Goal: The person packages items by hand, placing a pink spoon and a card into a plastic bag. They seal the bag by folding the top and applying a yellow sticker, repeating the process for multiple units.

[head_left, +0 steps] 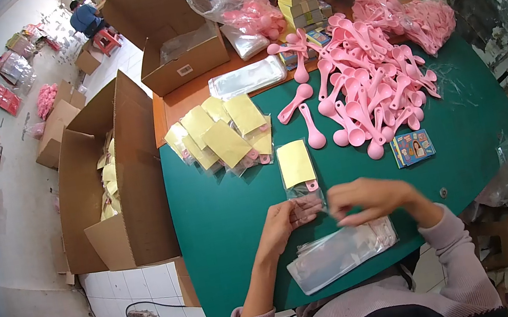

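My left hand (285, 222) is at the lower end of a clear plastic bag (298, 168) that holds a yellow card and a pink piece, its fingers closed on the bag's end. Just right of it, my right hand (362, 202) is blurred, its fingers curled near the same end; whether they hold anything is unclear. Below both hands lies a stack of clear empty bags (341, 255). Beyond them are filled bags with yellow cards (224, 140), a heap of pink spoons (367, 89) and a small stack of blue printed cards (413, 147).
An open cardboard box (138, 171) with packed bags stands left of the green table (219, 231). Another box (184, 59), banded card stacks (298, 0) and bagged spoons (405, 15) are at the back. A seated person (85, 19) is far off.
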`<state>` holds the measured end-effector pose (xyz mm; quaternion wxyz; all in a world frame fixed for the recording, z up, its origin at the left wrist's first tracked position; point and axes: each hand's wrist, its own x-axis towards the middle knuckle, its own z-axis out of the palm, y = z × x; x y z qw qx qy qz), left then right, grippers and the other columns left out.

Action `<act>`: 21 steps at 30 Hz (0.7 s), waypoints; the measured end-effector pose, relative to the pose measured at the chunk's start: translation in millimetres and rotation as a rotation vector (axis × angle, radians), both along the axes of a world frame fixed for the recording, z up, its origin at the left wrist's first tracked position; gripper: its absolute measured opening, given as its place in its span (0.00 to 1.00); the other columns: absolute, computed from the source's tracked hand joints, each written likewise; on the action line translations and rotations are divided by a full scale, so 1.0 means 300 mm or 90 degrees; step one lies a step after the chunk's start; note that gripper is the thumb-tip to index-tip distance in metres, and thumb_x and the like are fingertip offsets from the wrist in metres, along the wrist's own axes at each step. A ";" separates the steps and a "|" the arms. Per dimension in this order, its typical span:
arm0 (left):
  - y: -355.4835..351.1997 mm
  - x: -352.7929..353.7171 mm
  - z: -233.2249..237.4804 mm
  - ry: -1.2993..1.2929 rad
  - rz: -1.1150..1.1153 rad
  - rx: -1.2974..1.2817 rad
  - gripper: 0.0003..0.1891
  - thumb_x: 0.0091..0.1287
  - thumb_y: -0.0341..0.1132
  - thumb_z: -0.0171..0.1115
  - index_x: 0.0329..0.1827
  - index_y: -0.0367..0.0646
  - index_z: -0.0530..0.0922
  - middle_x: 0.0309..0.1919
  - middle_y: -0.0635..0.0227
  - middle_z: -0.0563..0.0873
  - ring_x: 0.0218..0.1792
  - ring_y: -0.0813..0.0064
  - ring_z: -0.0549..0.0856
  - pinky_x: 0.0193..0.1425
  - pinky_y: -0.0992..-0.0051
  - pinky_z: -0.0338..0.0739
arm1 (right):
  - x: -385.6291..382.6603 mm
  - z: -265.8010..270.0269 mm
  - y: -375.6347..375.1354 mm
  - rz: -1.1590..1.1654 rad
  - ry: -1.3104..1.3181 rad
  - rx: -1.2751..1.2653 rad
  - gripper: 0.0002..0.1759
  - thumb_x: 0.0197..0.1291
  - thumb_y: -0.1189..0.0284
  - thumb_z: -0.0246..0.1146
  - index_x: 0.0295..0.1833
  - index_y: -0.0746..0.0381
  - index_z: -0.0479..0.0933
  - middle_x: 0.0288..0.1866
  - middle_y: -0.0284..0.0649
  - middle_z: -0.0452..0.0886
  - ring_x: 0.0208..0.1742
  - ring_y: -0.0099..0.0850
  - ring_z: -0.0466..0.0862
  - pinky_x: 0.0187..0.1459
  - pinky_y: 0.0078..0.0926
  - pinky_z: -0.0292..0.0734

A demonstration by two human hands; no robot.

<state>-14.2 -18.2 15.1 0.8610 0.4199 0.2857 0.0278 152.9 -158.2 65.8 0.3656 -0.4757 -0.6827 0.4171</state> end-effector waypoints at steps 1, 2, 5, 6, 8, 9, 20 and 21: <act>0.007 -0.007 -0.019 -0.002 0.000 -0.001 0.17 0.70 0.35 0.41 0.41 0.29 0.75 0.36 0.64 0.82 0.34 0.78 0.81 0.42 0.80 0.76 | 0.064 0.040 -0.041 -0.023 0.026 -0.002 0.09 0.56 0.72 0.61 0.35 0.64 0.69 0.33 0.37 0.70 0.33 0.29 0.72 0.37 0.28 0.69; 0.018 -0.018 -0.054 0.036 -0.027 0.039 0.18 0.70 0.34 0.40 0.44 0.27 0.74 0.39 0.61 0.82 0.39 0.75 0.82 0.46 0.78 0.76 | 0.144 0.084 -0.095 -0.049 0.052 -0.006 0.09 0.56 0.72 0.61 0.35 0.64 0.70 0.33 0.36 0.71 0.33 0.27 0.72 0.38 0.27 0.69; 0.017 -0.014 -0.045 0.040 -0.079 0.058 0.20 0.71 0.35 0.38 0.50 0.25 0.71 0.46 0.55 0.81 0.47 0.70 0.81 0.54 0.75 0.75 | 0.474 0.142 -0.316 -0.315 0.131 0.024 0.12 0.46 0.72 0.66 0.36 0.65 0.75 0.29 0.37 0.77 0.35 0.27 0.77 0.41 0.26 0.73; 0.013 -0.009 -0.030 0.010 -0.094 0.045 0.21 0.71 0.35 0.38 0.53 0.24 0.70 0.49 0.53 0.79 0.51 0.68 0.80 0.57 0.73 0.74 | 0.584 0.152 -0.370 -0.429 0.139 0.040 0.13 0.47 0.73 0.64 0.40 0.65 0.77 0.29 0.39 0.78 0.36 0.27 0.78 0.43 0.26 0.74; -0.001 -0.011 -0.024 -0.005 -0.109 0.054 0.21 0.71 0.36 0.38 0.53 0.24 0.70 0.49 0.53 0.79 0.52 0.67 0.79 0.58 0.73 0.73 | 0.811 0.105 -0.466 -0.868 -0.062 0.007 0.15 0.48 0.74 0.63 0.43 0.66 0.77 0.34 0.45 0.80 0.41 0.32 0.81 0.45 0.29 0.74; 0.000 -0.007 -0.020 -0.019 -0.113 0.067 0.21 0.71 0.36 0.38 0.53 0.24 0.70 0.49 0.54 0.79 0.53 0.67 0.79 0.59 0.72 0.72 | 0.834 0.095 -0.498 -0.864 -0.067 0.012 0.15 0.48 0.74 0.63 0.43 0.66 0.77 0.34 0.45 0.80 0.41 0.32 0.81 0.45 0.29 0.74; 0.012 -0.009 -0.027 -0.002 -0.148 0.023 0.20 0.71 0.43 0.37 0.51 0.39 0.74 0.43 0.67 0.82 0.31 0.85 0.72 0.26 0.85 0.64 | -0.011 -0.086 0.026 -0.375 -0.169 0.031 0.24 0.43 0.72 0.70 0.47 0.61 0.70 0.43 0.40 0.68 0.39 0.33 0.75 0.42 0.29 0.74; 0.020 -0.017 -0.028 -0.004 -0.140 0.008 0.20 0.71 0.44 0.36 0.48 0.39 0.74 0.41 0.67 0.82 0.31 0.85 0.73 0.25 0.85 0.64 | -0.032 -0.122 0.063 -0.360 -0.250 0.090 0.21 0.44 0.73 0.70 0.44 0.62 0.70 0.41 0.40 0.67 0.38 0.34 0.75 0.40 0.28 0.74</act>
